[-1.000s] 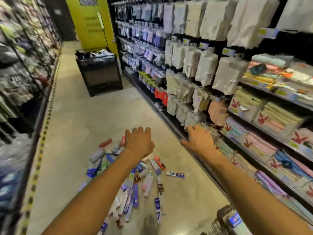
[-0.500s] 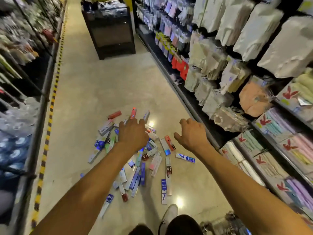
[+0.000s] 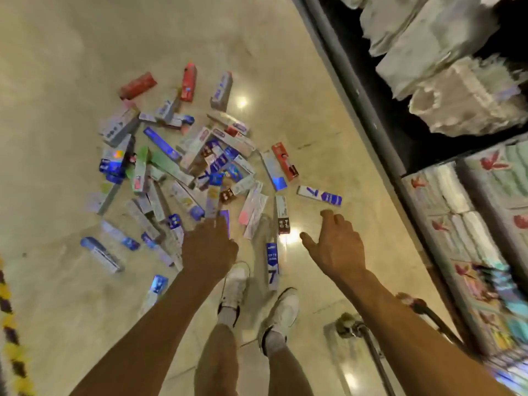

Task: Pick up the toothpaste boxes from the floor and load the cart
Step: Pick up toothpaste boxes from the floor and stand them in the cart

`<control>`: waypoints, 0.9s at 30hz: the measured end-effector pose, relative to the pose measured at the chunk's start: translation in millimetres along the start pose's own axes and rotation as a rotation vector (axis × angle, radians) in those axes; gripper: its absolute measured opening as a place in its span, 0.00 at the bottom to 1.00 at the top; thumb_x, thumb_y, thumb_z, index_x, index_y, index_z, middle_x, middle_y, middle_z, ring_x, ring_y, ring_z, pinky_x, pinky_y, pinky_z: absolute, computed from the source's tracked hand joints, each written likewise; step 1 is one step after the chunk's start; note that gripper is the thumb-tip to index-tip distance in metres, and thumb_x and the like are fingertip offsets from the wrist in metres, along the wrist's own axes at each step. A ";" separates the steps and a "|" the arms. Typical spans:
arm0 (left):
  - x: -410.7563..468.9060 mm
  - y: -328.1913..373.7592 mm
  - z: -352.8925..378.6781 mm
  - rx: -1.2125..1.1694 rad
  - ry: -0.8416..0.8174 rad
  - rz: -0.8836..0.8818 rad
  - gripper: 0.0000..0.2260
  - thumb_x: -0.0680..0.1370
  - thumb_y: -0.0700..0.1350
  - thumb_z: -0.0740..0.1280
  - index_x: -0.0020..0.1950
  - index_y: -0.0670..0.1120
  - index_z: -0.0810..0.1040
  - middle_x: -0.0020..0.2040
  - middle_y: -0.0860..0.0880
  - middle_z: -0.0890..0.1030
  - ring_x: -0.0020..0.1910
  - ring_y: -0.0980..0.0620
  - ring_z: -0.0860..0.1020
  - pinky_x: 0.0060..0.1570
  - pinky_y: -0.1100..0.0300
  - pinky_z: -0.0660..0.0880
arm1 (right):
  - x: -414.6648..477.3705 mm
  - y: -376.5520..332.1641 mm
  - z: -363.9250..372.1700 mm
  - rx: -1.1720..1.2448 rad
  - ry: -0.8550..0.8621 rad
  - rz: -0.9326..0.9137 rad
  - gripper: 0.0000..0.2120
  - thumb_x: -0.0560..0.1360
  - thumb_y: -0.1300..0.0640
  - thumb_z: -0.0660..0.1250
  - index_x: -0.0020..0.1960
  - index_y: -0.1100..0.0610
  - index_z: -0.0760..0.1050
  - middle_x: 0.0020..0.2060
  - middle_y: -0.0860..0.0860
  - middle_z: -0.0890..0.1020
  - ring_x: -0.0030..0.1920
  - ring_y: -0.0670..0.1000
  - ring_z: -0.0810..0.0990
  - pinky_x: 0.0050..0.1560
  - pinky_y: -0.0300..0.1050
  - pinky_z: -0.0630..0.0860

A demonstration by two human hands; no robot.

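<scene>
Glossy cardboard toothpaste boxes [image 3: 183,167], long and slim in blue, red, green and white, lie scattered on the polished beige floor [image 3: 71,67]. My left hand [image 3: 210,250] hovers over the nearest ones, fingers loose and empty. My right hand [image 3: 334,247] is spread, empty. The cart's [image 3: 371,347] metal frame shows near right.

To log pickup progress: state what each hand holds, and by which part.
Nothing. The left hand hovers over the toothpaste boxes, the right hand open above the floor; neither grips one.
</scene>
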State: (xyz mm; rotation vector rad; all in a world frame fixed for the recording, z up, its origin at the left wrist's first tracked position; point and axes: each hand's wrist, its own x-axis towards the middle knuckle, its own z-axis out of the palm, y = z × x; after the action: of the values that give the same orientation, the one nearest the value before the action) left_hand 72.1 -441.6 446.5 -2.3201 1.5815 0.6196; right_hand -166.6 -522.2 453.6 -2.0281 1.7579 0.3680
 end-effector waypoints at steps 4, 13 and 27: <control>66.0 -17.8 136.1 0.058 -0.049 -0.026 0.19 0.75 0.50 0.66 0.61 0.41 0.75 0.46 0.40 0.78 0.43 0.38 0.79 0.41 0.49 0.74 | 64.0 9.0 120.2 0.060 -0.040 0.045 0.34 0.78 0.37 0.65 0.74 0.57 0.63 0.64 0.56 0.76 0.61 0.59 0.76 0.57 0.55 0.74; 169.8 -44.1 344.8 0.127 -0.174 -0.044 0.25 0.75 0.51 0.66 0.68 0.39 0.69 0.55 0.39 0.77 0.51 0.39 0.77 0.46 0.46 0.74 | 173.3 2.8 334.0 0.097 0.005 0.037 0.30 0.76 0.39 0.66 0.70 0.57 0.67 0.57 0.56 0.77 0.55 0.59 0.77 0.52 0.56 0.75; 275.8 -50.7 453.2 -0.032 -0.114 -0.279 0.43 0.77 0.59 0.69 0.79 0.35 0.52 0.68 0.35 0.70 0.61 0.37 0.76 0.47 0.44 0.77 | 274.6 26.6 448.4 0.104 0.140 0.171 0.32 0.75 0.40 0.69 0.68 0.59 0.66 0.58 0.57 0.76 0.55 0.59 0.76 0.52 0.57 0.76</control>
State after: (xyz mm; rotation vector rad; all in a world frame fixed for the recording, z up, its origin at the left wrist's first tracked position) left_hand 116.6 -445.9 -84.6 -2.4205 1.1787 0.6977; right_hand -113.5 -547.7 -69.5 -1.8771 1.9991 0.1855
